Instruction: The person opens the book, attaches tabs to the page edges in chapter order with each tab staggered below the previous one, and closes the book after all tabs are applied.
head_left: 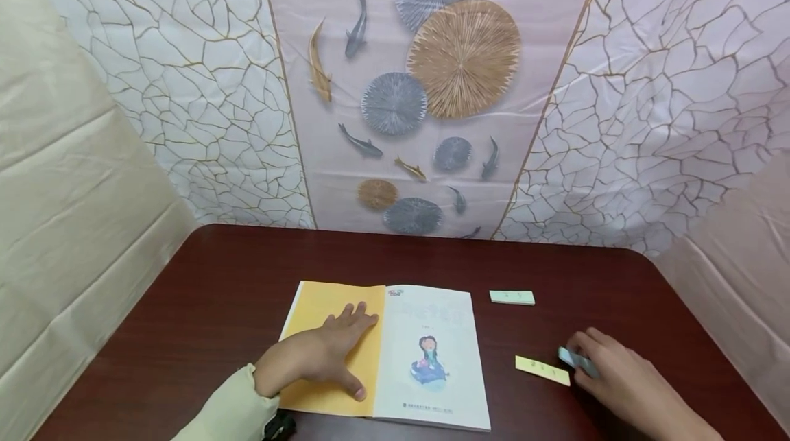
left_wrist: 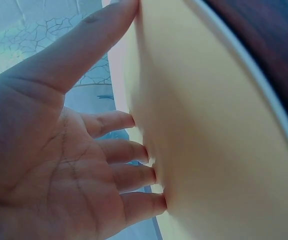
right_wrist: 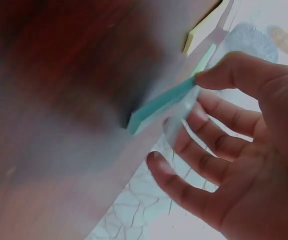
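Yellow page [head_left: 333,295], head view: the left hand [head_left: 324,352] rests spread on this left side of the open book [head_left: 428,317]; light, even pressure should suffice to hold the book flat.
Blue pad [head_left: 577,363], head view: right of the book, beyond the yellow pad [head_left: 542,370], pinched by the right hand [head_left: 620,376].
Green pad [head_left: 511,298], head view: right of the book, near its far corner.
Left fingertips, left wrist view: touching the page, palm raised; pressing without dragging should avoid creases.
Right thumb, right wrist view: on the blue pad's end; a firmer hold probably needs more overlap. Whether the pad clears the worktop [right_wrist: 59,165], I cannot tell.
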`<state>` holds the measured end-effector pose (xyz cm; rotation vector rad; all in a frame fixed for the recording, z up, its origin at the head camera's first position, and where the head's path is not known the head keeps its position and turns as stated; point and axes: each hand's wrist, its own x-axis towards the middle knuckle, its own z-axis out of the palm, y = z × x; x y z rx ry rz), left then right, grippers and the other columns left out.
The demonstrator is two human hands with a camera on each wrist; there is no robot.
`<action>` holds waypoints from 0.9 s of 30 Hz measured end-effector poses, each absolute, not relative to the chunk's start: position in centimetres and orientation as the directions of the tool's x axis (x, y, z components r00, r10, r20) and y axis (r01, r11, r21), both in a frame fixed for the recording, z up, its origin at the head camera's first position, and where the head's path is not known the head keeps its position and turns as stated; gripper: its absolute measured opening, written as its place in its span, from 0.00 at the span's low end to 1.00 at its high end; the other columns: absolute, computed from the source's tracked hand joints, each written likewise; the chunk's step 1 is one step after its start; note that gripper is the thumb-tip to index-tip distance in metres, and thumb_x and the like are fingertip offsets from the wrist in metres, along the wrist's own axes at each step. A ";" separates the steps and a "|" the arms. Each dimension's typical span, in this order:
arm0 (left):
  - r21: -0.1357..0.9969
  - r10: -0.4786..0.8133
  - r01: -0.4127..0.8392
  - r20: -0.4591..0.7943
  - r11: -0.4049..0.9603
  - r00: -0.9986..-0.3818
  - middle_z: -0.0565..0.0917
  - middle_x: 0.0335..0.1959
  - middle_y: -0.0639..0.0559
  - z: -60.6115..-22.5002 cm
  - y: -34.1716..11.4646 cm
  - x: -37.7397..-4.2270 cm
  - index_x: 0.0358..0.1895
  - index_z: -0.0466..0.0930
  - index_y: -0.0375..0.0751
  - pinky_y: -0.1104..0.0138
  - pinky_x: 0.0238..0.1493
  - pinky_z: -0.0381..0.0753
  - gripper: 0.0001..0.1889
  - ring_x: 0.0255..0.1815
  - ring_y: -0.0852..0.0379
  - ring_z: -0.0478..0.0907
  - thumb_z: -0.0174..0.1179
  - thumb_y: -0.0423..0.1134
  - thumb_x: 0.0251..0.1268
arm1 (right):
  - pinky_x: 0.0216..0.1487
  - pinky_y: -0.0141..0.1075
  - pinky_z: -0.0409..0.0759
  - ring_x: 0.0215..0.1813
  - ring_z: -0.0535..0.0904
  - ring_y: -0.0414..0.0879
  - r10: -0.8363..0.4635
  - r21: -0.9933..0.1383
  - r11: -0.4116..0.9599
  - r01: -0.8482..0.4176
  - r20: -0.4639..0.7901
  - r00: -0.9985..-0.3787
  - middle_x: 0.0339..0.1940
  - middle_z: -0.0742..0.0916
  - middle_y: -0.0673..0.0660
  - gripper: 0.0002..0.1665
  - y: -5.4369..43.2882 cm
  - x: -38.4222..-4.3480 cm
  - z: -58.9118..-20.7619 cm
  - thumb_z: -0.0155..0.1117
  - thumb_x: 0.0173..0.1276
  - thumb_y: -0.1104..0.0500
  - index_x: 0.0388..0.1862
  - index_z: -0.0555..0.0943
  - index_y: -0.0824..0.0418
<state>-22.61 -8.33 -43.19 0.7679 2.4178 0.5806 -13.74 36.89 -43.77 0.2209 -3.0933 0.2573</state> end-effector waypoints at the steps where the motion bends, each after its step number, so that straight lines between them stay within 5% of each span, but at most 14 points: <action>1: 0.536 0.620 0.390 -0.358 0.749 -0.698 0.43 0.88 0.38 -43.1 -8.3 -22.6 0.85 0.54 0.43 0.38 0.82 0.47 0.62 0.88 0.37 0.38 0.83 0.53 0.49 | 0.28 0.36 0.70 0.31 0.70 0.36 -0.156 -0.165 0.973 -0.164 0.064 -0.986 0.34 0.75 0.44 0.15 36.6 -14.1 -43.7 0.75 0.58 0.64 0.39 0.80 0.50; 14: 0.566 0.613 0.359 -0.357 0.742 -0.705 0.43 0.88 0.38 -43.4 -8.2 -22.5 0.85 0.54 0.43 0.37 0.82 0.47 0.62 0.88 0.36 0.38 0.84 0.51 0.48 | 0.33 0.35 0.77 0.40 0.74 0.41 -0.360 -0.215 0.891 -0.399 0.200 -0.911 0.43 0.81 0.48 0.15 33.8 -17.9 -44.4 0.78 0.61 0.67 0.43 0.85 0.53; 20: 0.568 0.616 0.355 -0.373 0.743 -0.694 0.41 0.88 0.41 -43.8 -8.1 -22.5 0.86 0.53 0.45 0.39 0.82 0.48 0.62 0.88 0.39 0.36 0.83 0.53 0.51 | 0.33 0.36 0.75 0.39 0.74 0.42 -0.302 -0.284 0.913 -0.294 0.016 -0.953 0.44 0.81 0.52 0.16 34.8 -18.2 -44.0 0.77 0.64 0.65 0.50 0.84 0.59; 27: 0.546 0.608 0.363 -0.377 0.755 -0.699 0.41 0.88 0.41 -43.5 -8.1 -22.7 0.86 0.52 0.44 0.40 0.83 0.47 0.63 0.88 0.40 0.36 0.83 0.54 0.50 | 0.32 0.36 0.74 0.36 0.73 0.41 -0.267 -0.329 0.914 -0.238 -0.045 -0.963 0.40 0.80 0.49 0.12 35.7 -18.7 -43.9 0.74 0.65 0.67 0.43 0.82 0.56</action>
